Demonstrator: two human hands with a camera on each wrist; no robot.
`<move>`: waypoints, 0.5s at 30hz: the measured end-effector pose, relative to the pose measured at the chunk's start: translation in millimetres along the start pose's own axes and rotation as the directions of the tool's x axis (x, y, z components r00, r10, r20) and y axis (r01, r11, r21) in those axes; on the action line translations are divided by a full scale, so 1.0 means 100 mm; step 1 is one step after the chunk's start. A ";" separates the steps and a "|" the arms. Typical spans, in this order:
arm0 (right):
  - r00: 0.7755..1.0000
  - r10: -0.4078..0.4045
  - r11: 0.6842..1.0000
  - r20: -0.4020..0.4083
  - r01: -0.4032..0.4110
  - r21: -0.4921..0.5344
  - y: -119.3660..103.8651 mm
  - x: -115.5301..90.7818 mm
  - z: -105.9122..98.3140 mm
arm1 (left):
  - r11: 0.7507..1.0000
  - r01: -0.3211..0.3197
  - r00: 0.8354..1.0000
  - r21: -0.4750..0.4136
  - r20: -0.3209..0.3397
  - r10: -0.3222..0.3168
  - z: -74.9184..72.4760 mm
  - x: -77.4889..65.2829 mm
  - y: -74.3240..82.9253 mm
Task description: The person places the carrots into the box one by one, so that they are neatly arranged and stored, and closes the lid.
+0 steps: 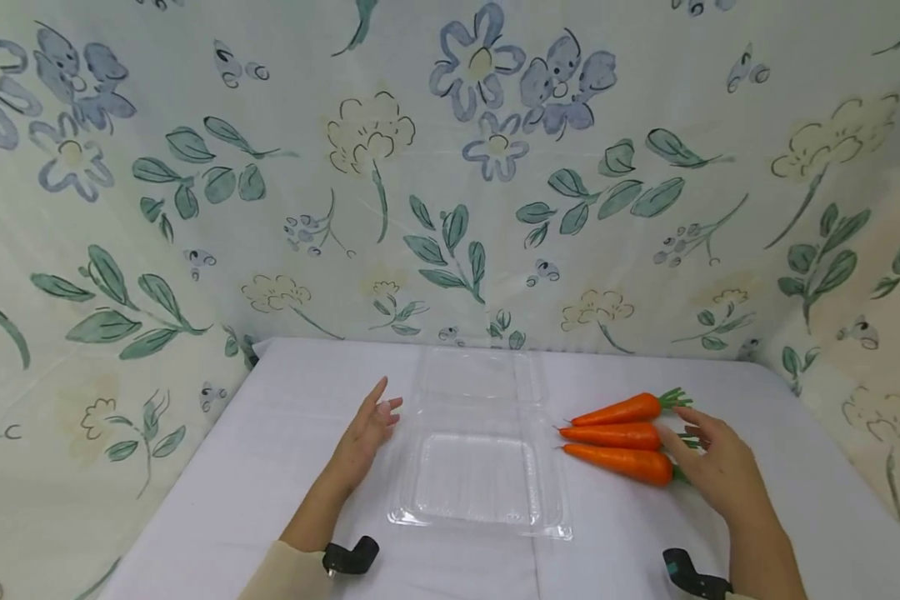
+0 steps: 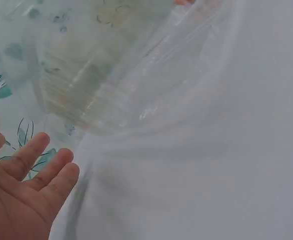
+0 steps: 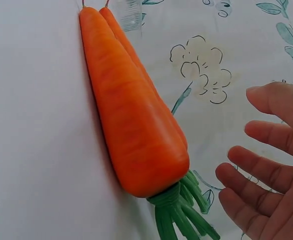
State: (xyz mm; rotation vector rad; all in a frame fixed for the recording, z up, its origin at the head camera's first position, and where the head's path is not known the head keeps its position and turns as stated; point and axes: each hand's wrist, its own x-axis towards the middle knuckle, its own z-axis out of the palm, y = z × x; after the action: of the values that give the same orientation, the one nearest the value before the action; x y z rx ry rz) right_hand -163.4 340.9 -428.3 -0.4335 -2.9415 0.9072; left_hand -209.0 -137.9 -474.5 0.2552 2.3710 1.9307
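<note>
Three orange carrots with green stem ends lie side by side on the table's right half: a far carrot (image 1: pixel 618 410), a middle carrot (image 1: pixel 615 435) and a near carrot (image 1: pixel 622 463). My right hand (image 1: pixel 720 467) hovers by their stem ends, fingers spread and holding nothing; the right wrist view shows a gap between the fingers and the near carrot (image 3: pixel 131 110). A clear plastic clamshell box (image 1: pixel 476 479) lies unfolded in the middle, its lid (image 1: pixel 472 375) toward the wall. Left of the box, my left hand (image 1: pixel 360 437) is raised with loose fingers and nothing in it.
A white cloth covers the table (image 1: pixel 270 475). Behind it and at both sides hangs a flower-patterned curtain (image 1: pixel 307 208). Each wrist carries a black camera mount, the left mount (image 1: pixel 351 556) close to the box's near side.
</note>
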 end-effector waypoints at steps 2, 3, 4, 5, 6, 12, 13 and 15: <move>0.999 0.031 0.999 -0.011 -0.031 0.043 0.01 -0.04 0.02 | 0.997 -0.004 1.000 -0.081 -0.009 0.003 0.08 -0.02 -0.03; 0.999 0.045 0.997 -0.015 -0.044 0.062 0.01 -0.05 0.03 | 0.994 0.001 1.000 -0.108 -0.017 -0.003 0.11 -0.03 -0.04; 0.998 0.054 0.996 -0.015 -0.053 0.079 0.02 -0.06 0.04 | 0.992 0.005 1.000 -0.126 -0.021 -0.008 0.14 -0.03 -0.05; 0.998 0.057 0.995 -0.015 -0.056 0.085 0.02 -0.07 0.05 | 0.990 0.008 1.000 -0.142 -0.024 -0.012 0.17 -0.02 -0.07; 0.998 0.062 0.994 -0.009 -0.061 0.090 0.02 -0.07 0.05 | 0.987 0.012 1.000 -0.159 -0.026 -0.017 0.20 -0.02 -0.08; 0.994 0.099 0.989 0.052 -0.104 0.107 0.03 -0.05 0.07 | 0.959 0.030 1.000 -0.282 0.013 -0.027 0.30 -0.01 -0.16; 0.993 0.093 0.989 0.068 -0.099 0.105 0.03 -0.04 0.07 | 0.953 0.032 0.999 -0.300 0.014 -0.029 0.30 -0.01 -0.18; 0.992 0.078 0.991 0.102 -0.088 0.097 0.03 -0.01 0.07 | 0.948 0.032 0.999 -0.315 0.005 -0.032 0.30 -0.02 -0.20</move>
State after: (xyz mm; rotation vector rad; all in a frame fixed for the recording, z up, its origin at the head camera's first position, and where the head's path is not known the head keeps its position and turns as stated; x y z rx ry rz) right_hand -162.3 339.1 -435.9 -0.5247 -2.9663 1.1127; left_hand -203.7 -113.2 -500.6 0.1920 2.0078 2.2508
